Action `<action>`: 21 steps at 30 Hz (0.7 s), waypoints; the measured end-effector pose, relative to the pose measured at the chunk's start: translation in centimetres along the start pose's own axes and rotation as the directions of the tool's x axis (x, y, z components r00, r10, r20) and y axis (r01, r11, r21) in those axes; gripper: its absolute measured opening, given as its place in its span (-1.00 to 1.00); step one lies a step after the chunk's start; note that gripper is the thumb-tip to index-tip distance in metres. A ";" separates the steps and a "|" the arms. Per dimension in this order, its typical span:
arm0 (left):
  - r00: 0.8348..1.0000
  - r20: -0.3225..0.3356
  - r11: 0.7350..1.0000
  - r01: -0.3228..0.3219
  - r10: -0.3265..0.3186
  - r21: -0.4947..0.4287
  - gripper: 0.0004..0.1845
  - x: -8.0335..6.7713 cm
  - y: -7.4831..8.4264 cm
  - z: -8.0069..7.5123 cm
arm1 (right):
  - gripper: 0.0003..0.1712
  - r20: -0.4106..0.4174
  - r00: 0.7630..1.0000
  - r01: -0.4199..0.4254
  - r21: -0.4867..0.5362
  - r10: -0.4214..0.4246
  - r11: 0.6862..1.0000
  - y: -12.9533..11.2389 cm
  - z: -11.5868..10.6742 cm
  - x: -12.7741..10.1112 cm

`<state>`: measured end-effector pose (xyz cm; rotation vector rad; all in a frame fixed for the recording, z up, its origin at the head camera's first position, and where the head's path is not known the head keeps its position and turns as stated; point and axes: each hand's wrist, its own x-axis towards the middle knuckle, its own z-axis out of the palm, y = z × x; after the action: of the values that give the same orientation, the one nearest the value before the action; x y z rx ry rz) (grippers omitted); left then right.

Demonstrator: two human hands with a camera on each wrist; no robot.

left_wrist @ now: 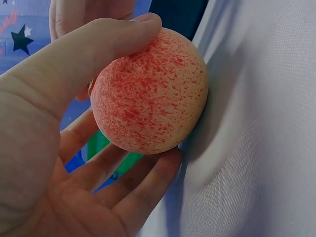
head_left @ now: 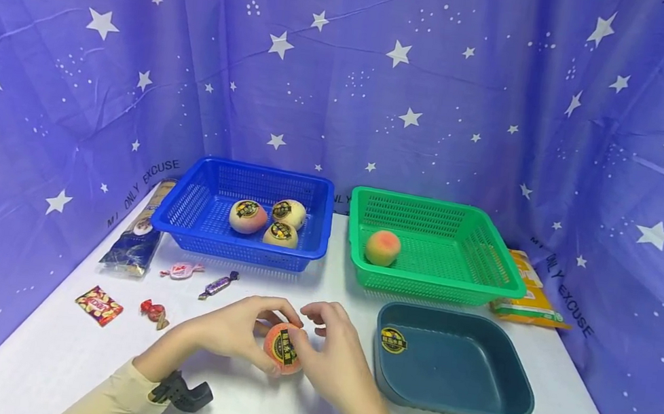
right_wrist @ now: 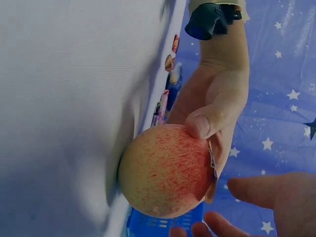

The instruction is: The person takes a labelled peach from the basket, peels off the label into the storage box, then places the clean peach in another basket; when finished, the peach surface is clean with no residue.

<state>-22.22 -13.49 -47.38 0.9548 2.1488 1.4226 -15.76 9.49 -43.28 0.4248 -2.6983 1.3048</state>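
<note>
My left hand (head_left: 241, 330) holds a red-speckled peach (left_wrist: 153, 94) low over the white table, its thumb on one side and fingers around the other. A black and gold label (head_left: 284, 346) is on the peach's upper side. Over that label hovers my right hand (head_left: 336, 354), thumb and fingers loosely bent; in the right wrist view, its thumb (right_wrist: 252, 191) stands apart from the peach. A similar label (head_left: 393, 340) sticks to the inner wall of the dark teal basin (head_left: 450, 408). In the green basket (head_left: 433, 288) lies one peach (head_left: 383, 248) with no label showing.
The blue basket (head_left: 235, 248) at the back left contains three labelled peaches (head_left: 247, 216). Several wrapped candies (head_left: 181, 270) and a red packet (head_left: 99, 305) lie at left. A dark blue bag (head_left: 134, 239) and a yellow bag (head_left: 531, 294) flank the baskets. Purple curtains surround the table.
</note>
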 end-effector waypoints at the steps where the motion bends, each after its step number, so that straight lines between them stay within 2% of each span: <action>1: 1.000 -0.004 1.000 0.003 -0.003 0.000 -0.28 0.0 0.0 0.0 | -0.72 0.005 1.000 -0.003 -0.008 0.003 1.000 0.0 0.0 -0.2; 8: 1.000 -0.022 1.000 0.012 -0.012 0.008 -0.30 0.1 -0.1 0.3 | -0.77 0.031 0.999 -0.028 -0.026 0.029 0.999 0.3 -0.2 -0.7; 21: 0.999 -0.038 1.000 0.011 -0.012 -0.019 -0.34 -0.1 0.0 0.6 | -0.89 0.014 1.000 -0.019 0.027 0.019 0.999 0.2 0.0 -0.8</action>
<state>-21.78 -13.17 -47.59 0.9139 2.1612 1.4638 -15.09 9.79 -43.63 0.4136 -2.7049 1.3498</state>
